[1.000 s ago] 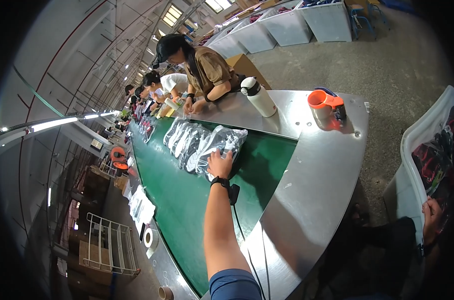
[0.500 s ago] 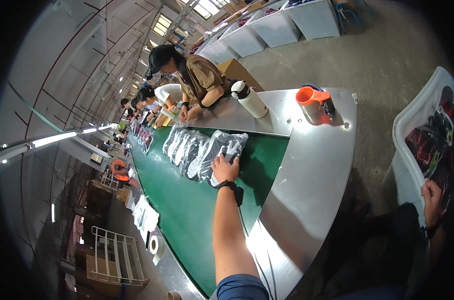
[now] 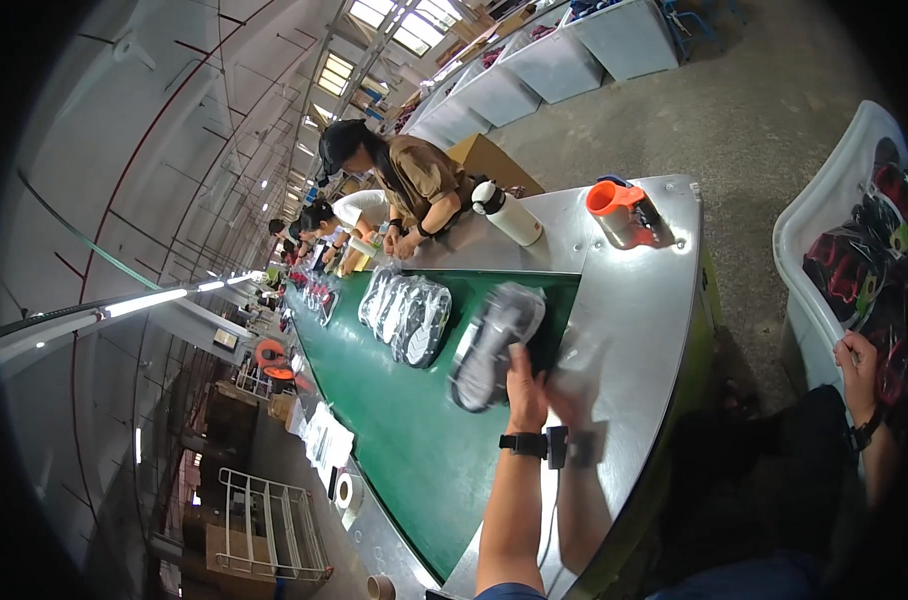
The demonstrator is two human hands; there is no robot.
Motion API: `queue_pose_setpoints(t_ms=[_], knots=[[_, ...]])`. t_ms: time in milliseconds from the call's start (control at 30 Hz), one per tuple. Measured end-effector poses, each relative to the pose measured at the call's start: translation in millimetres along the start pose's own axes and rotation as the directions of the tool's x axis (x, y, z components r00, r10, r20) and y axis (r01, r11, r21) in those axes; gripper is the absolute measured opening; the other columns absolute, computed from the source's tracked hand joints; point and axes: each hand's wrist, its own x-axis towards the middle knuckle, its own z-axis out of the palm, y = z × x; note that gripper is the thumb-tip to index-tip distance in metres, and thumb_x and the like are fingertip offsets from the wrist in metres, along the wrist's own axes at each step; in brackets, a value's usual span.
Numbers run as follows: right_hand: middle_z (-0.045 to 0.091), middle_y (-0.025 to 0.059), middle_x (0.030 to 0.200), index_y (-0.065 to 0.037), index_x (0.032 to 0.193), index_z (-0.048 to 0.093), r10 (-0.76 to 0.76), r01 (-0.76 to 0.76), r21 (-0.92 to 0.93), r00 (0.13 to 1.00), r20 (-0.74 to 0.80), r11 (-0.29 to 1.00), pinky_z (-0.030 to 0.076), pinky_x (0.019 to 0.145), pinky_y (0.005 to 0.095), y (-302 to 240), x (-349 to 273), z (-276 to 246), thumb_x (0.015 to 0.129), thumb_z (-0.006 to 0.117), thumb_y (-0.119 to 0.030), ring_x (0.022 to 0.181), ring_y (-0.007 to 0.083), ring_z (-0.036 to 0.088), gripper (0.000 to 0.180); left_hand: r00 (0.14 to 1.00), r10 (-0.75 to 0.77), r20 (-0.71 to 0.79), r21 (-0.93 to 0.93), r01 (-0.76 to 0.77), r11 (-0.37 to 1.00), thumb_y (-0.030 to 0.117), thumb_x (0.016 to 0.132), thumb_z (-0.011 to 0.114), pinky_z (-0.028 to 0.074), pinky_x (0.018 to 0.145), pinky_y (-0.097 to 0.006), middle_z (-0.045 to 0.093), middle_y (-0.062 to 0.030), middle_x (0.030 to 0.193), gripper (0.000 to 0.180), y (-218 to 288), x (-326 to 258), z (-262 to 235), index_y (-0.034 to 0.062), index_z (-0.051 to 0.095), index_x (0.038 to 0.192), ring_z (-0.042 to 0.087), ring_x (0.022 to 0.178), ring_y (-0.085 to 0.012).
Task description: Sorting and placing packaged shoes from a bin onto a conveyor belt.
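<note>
My left hand (image 3: 527, 392), with a black strap at its wrist, grips the near end of a grey-and-black, elongated item in clear plastic (image 3: 494, 345). It is motion-blurred over the right part of the green belt (image 3: 374, 420), and its exact kind cannot be made out. Apart from it, to the left, a row of similar bagged black-and-white items (image 3: 406, 312) rests on the belt. At far right my right hand (image 3: 858, 378) is closed around the rim of a white plastic bin (image 3: 796, 255), which holds bagged red, black and green items (image 3: 849, 270).
A metal table edge (image 3: 629, 300) borders the belt, bearing a white bottle (image 3: 512, 215) and an orange holder (image 3: 614, 200). Co-workers (image 3: 419, 180) stand along the far side. A tape roll (image 3: 348, 490) and plastic bags (image 3: 327, 440) lie at left. Large bins (image 3: 534, 75) line the back.
My left hand has drawn one bagged item off the row, rightward and nearer, turning it. The rest of the row stays on the belt. My right hand remains at the bin's rim. The view has shifted.
</note>
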Motion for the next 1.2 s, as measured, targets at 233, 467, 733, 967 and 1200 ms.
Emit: queue_pose_setpoints(t_ms=[233, 467, 733, 967, 1200], knots=[[0.049, 0.0010, 0.071, -0.002, 0.077, 0.054, 0.024, -0.013, 0.117, 0.995, -0.092, 0.993, 0.041, 0.074, 0.0287, -19.2, -0.9, 5.6, 0.095, 0.063, -0.007, 0.070, 0.0103, 0.047, 0.021, 0.975, -0.113, -0.189, -0.705, -0.054, 0.707, 0.079, 0.069, 0.078, 0.045, 0.111, -0.046, 0.049, -0.0095, 0.151, 0.108, -11.2, 15.8, -3.9, 0.0124, 0.046, 0.148, 0.050, 0.134, -0.0288], [0.051, 0.0024, 0.074, 0.000, 0.079, 0.055, 0.058, -0.058, 0.059, 0.998, 0.007, 0.997, 0.040, 0.067, 0.0303, -25.9, -7.2, -8.8, 0.094, 0.064, -0.007, 0.071, 0.0106, 0.049, 0.018, 0.936, -0.154, -0.316, -0.227, 0.083, 0.970, 0.082, 0.086, 0.058, 0.047, 0.088, -0.069, 0.051, -0.0160, 0.148, 0.100, -18.9, 30.3, -21.7, 0.0107, 0.039, 0.153, 0.057, 0.121, -0.0429], [0.066, 0.0128, 0.085, 0.000, 0.086, 0.065, -0.068, 0.059, -0.078, 0.991, -0.114, 0.995, 0.048, 0.075, 0.0365, -5.4, -11.3, 5.8, 0.087, 0.075, -0.011, 0.082, 0.0252, 0.064, 0.014, 0.967, -0.046, -0.249, -0.632, -0.126, 0.765, 0.046, 0.091, 0.049, 0.046, 0.109, -0.059, 0.066, -0.0127, 0.136, 0.058, 5.7, -41.3, -18.6, 0.0097, 0.063, 0.135, 0.060, 0.126, -0.0393], [0.068, 0.0105, 0.075, 0.000, 0.084, 0.070, -0.018, 0.013, -0.067, 0.998, -0.063, 0.998, 0.049, 0.068, 0.0340, -44.4, 2.7, -13.5, 0.090, 0.070, -0.017, 0.072, 0.0203, 0.067, 0.018, 0.989, -0.020, 0.147, -0.576, 0.102, 0.811, 0.055, 0.094, 0.051, 0.044, 0.110, -0.061, 0.058, -0.0153, 0.145, 0.069, 22.6, -122.3, 6.8, 0.0091, 0.053, 0.145, 0.056, 0.130, -0.0399], [0.075, 0.0065, 0.089, -0.001, 0.099, 0.075, -0.056, -0.008, 0.255, 0.969, 0.241, 0.967, 0.054, 0.073, 0.0314, -88.4, 11.6, -5.0, 0.093, 0.073, -0.021, 0.080, 0.0116, 0.068, 0.021, 0.801, -0.118, 0.587, -0.364, 0.391, 0.845, 0.054, 0.102, 0.041, 0.044, 0.111, -0.059, 0.050, -0.0198, 0.150, 0.069, -13.7, -191.4, 71.1, 0.0094, 0.043, 0.155, 0.050, 0.135, -0.0385]])
